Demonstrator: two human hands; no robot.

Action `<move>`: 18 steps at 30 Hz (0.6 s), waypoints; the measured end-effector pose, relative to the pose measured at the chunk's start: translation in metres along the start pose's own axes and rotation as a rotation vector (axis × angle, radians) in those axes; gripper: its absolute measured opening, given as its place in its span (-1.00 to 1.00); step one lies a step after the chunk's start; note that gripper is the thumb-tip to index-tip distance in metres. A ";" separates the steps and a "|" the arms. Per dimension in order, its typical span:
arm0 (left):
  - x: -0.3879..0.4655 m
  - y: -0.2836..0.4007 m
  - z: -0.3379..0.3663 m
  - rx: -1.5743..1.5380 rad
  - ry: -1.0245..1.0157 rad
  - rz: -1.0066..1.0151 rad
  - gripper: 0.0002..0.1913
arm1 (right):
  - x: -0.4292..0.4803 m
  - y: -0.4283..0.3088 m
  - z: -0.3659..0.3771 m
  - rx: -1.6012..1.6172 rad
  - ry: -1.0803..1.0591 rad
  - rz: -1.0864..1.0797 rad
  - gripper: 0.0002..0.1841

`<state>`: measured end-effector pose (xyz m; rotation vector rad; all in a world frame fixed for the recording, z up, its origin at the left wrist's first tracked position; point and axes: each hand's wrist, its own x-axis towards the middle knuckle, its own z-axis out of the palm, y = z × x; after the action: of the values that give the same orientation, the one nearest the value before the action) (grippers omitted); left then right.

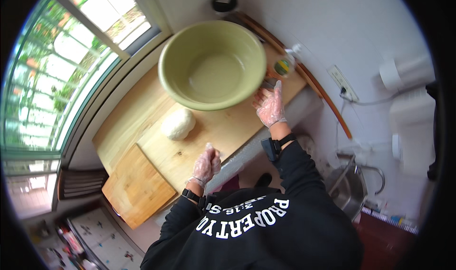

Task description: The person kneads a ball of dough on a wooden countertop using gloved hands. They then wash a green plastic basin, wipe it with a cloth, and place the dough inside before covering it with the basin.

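Note:
A smooth ball of white dough (178, 124) lies on a large wooden board (228, 127), just in front of a big olive-green basin (212, 104). The inside of the basin shows no contents. My left hand (206, 164), in a clear disposable glove, hovers over the board's near edge with its fingers curled in; I see nothing in it. To the right, my right hand (269, 107) wears the same kind of glove. Its palm is turned up and its fingers are apart, close to the basin's right rim. Whether they touch the rim I cannot tell.
A smaller cutting board (139, 186) overlaps the left end. Behind the basin's right side stands a clear plastic container (283, 66) with a green and yellow label. A barred window (53, 81) is at left, a wall socket (342, 83) and a steel sink (345, 191) at right.

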<state>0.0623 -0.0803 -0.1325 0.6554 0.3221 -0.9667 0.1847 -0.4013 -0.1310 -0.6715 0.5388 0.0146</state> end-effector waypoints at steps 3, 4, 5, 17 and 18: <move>0.025 0.003 0.047 -0.343 -0.128 0.063 -0.35 | -0.066 -0.025 -0.022 0.368 -0.315 0.030 -0.08; 0.033 0.006 0.067 -0.412 -0.096 0.012 -0.32 | -0.092 -0.035 -0.026 0.420 -0.306 0.026 -0.13; 0.047 0.002 0.078 -0.431 -0.223 -0.002 -0.31 | -0.115 -0.045 -0.038 0.426 -0.316 -0.001 -0.16; 0.149 -0.194 0.290 -0.369 -0.510 -0.441 -0.30 | -0.361 -0.120 -0.289 0.380 0.293 -0.423 -0.73; 0.152 -0.221 0.302 -0.362 -0.508 -0.482 -0.31 | -0.384 -0.120 -0.318 0.365 0.357 -0.451 -0.76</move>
<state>-0.0503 -0.4619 -0.0638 -0.0192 0.1944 -1.4499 -0.2743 -0.6249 -0.0838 -0.4247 0.6997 -0.6237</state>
